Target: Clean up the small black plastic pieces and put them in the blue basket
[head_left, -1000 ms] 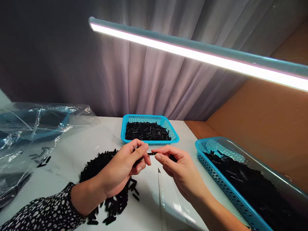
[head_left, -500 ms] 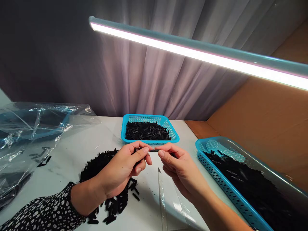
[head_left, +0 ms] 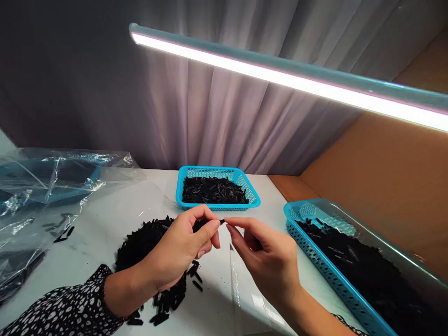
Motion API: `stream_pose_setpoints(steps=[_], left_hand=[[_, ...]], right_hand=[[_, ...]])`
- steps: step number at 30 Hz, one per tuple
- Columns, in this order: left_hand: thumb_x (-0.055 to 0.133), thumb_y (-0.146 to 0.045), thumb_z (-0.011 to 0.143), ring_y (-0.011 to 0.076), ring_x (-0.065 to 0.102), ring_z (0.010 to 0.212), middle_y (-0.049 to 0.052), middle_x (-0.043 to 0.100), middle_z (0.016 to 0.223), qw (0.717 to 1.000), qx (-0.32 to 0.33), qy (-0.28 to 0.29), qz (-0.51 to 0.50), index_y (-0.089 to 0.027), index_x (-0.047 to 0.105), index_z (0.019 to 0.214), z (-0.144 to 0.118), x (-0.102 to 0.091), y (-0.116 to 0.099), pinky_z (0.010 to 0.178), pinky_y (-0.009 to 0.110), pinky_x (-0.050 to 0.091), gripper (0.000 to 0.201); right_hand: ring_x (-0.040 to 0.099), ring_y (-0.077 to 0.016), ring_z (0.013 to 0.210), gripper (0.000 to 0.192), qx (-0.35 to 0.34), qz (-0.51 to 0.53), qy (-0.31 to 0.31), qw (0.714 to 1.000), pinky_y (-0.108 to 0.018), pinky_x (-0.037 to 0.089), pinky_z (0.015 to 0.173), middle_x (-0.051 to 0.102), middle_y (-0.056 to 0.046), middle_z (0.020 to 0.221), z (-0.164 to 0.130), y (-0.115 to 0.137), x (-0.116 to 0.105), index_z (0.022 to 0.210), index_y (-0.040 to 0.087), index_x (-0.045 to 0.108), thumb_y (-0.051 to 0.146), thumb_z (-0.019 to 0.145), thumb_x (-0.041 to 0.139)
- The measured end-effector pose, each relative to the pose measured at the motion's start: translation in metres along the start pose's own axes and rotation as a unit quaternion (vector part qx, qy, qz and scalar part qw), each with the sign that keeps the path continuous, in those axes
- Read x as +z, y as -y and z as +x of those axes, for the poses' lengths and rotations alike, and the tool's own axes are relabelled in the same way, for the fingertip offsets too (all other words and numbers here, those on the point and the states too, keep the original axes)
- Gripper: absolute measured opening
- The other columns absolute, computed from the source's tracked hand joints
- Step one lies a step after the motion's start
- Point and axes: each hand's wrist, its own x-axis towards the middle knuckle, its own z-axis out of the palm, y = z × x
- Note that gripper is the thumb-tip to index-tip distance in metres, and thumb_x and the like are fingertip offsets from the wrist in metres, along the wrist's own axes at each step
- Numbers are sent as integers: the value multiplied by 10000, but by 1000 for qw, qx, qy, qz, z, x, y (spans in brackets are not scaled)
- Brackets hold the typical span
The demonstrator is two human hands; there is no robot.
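I see my left hand [head_left: 182,249] with thumb and forefinger pinched together on a small black piece [head_left: 221,221], of which only the tip shows between the two hands. My right hand [head_left: 269,259] is just beside it; its forefinger and thumb are closed together at the same tip, touching it or nearly, I cannot tell which. Both hands are above the white table [head_left: 105,219].

Under my left hand lies a loose pile of black pieces [head_left: 147,242], and the hand covers part of it. Behind the hands stands a small blue basket [head_left: 217,172] filled with the same black pieces. At the right is a long blue basket [head_left: 325,266], also full, close to my right forearm. A clear plastic sheet [head_left: 52,186] is crumpled at the left edge, and another clear strip [head_left: 241,294] lies flat under my right wrist. A lit lamp bar [head_left: 280,77] crosses above, before a grey curtain [head_left: 210,116].
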Motion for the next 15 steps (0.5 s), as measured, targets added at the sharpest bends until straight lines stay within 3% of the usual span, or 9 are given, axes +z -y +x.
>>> stream_pose_setpoints(steps=[8,15], left_hand=[[567,-321,915,71,303,519,-51,506,649,994,40,-15,96,-190,544,766,-1,-3,8,495,237,241,200],[553,-310,918,82,323,532,-56,489,640,983,62,-41,169,-197,551,747,-5,0,5,513,238,274,205]], right_hand=[[370,-85,379,165,-60,-75,-9,995,-245,303,378,567,35,508,1,1,1,849,177,745,193,902,589],[409,-85,379,159,-107,-124,-20,986,-246,324,394,594,24,517,-4,2,4,849,169,706,148,917,563]])
